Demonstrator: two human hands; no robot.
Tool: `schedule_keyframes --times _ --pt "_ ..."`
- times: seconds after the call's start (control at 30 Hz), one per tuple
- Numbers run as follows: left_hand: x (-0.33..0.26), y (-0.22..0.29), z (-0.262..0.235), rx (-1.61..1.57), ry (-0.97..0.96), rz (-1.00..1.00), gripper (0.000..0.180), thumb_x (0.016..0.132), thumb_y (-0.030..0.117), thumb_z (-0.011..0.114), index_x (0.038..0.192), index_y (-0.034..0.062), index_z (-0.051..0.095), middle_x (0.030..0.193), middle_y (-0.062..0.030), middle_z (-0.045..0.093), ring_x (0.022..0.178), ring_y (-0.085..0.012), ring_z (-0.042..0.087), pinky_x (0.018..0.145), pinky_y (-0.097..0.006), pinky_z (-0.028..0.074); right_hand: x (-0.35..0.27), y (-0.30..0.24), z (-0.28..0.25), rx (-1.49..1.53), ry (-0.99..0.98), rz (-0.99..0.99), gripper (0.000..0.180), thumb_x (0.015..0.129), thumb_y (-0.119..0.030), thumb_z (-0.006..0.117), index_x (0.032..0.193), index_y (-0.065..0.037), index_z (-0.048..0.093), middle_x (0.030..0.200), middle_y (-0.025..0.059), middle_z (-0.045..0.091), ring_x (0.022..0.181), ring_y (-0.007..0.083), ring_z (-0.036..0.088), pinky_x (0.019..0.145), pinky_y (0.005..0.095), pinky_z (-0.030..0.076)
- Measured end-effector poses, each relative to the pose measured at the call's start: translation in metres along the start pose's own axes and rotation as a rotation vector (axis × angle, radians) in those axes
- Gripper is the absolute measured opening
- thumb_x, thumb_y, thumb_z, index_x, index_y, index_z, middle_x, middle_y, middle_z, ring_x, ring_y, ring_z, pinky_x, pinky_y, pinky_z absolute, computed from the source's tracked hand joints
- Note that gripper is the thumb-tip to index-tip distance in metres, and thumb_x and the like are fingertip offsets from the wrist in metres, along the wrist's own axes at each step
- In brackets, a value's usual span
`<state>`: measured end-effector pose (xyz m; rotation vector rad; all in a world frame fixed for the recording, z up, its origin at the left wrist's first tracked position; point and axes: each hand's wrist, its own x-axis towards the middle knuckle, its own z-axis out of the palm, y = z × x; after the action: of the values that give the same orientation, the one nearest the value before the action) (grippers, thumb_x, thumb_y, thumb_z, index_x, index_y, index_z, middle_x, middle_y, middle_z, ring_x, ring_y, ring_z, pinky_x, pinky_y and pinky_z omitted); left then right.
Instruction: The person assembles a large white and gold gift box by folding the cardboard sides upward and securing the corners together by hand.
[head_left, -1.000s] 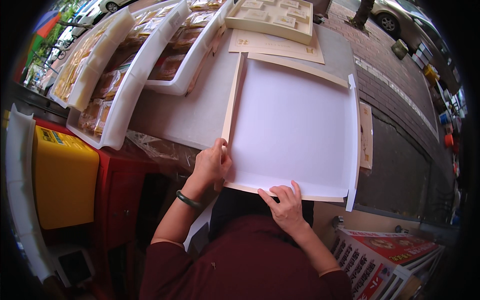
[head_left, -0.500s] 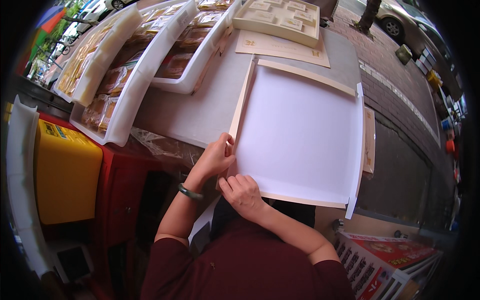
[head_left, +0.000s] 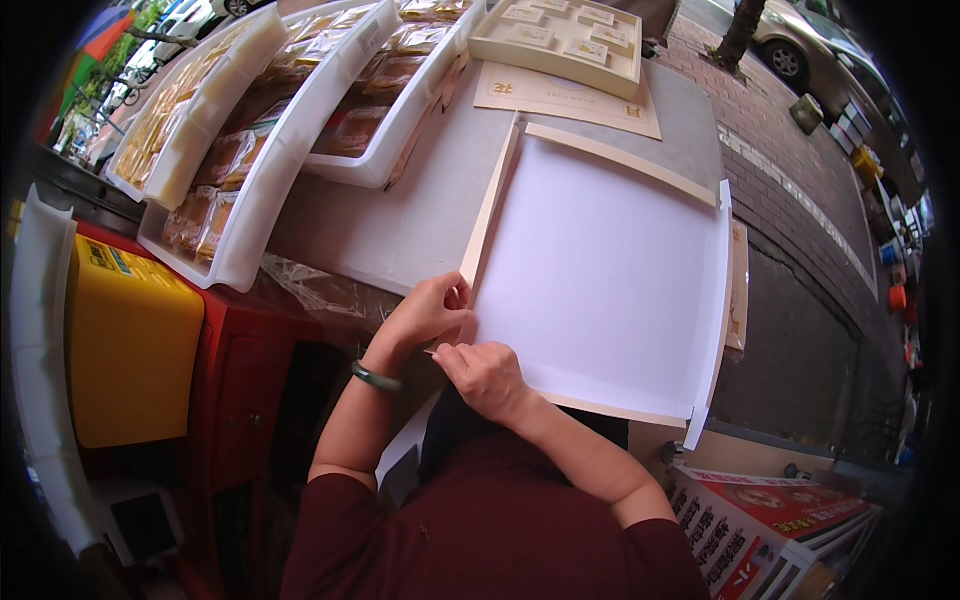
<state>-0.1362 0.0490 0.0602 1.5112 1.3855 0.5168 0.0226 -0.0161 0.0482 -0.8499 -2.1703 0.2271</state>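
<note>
A large shallow cardboard box (head_left: 600,280), white inside with cream folded edges, lies at the table's near edge. Its left and far walls stand up; the right side ends in a long white flap. My left hand (head_left: 432,312), a dark green bangle on its wrist, grips the left wall near the close corner with curled fingers. Just below it, my right hand (head_left: 488,380) pinches the cardboard at that same corner, where a small tip of it shows beside the thumb. The fingers hide most of the corner.
White plastic trays (head_left: 265,160) of wrapped pastries stand at the far left. Beyond the box lie a printed cream sheet (head_left: 570,98) and a cream box (head_left: 560,55) holding several small packets. A yellow bin (head_left: 135,340) sits on a red cabinet (head_left: 250,390) at left.
The near left corner has been bent inward, and the box has shifted slightly right and nearer. My right hand has risen a little and turned at the corner; my left stays on the wall.
</note>
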Motion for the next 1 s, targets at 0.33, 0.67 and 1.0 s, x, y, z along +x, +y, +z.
schedule_keyframes --times 0.33,0.67,1.0 --pt "-0.016 -0.011 -0.034 -0.202 -0.252 -0.122 0.039 0.107 0.035 0.050 0.124 0.0036 0.066 0.075 0.0020 0.059 0.064 -0.0070 0.057 0.053 -0.024 0.046 0.021 0.037 0.010 0.307 -0.119 0.590 0.019 0.102 -0.019 0.057 0.091 -0.003 0.060 0.062 0.0118 0.066 0.054 0.0299 0.065 0.055 0.0406 0.052" --pt "-0.031 -0.015 -0.013 -0.265 -0.120 -0.153 0.049 0.090 0.014 0.077 0.134 0.0028 0.059 0.079 0.0010 0.065 0.068 -0.0057 0.060 0.056 -0.023 0.047 0.037 0.042 -0.007 0.653 -0.212 0.904 0.016 0.100 -0.014 0.057 0.098 0.002 0.059 0.076 0.0160 0.070 0.065 0.0292 0.069 0.064 0.0394 0.054" --pt "-0.028 -0.028 -0.004 -0.443 -0.095 -0.096 0.049 0.088 0.006 0.077 0.134 0.0024 0.059 0.093 -0.0010 0.069 0.078 -0.0069 0.061 0.065 -0.024 0.050 0.050 0.077 0.008 0.560 -0.295 0.972 0.030 0.093 -0.012 0.066 0.114 0.007 0.056 0.086 0.0132 0.072 0.073 0.0170 0.072 0.058 0.0282 0.056"
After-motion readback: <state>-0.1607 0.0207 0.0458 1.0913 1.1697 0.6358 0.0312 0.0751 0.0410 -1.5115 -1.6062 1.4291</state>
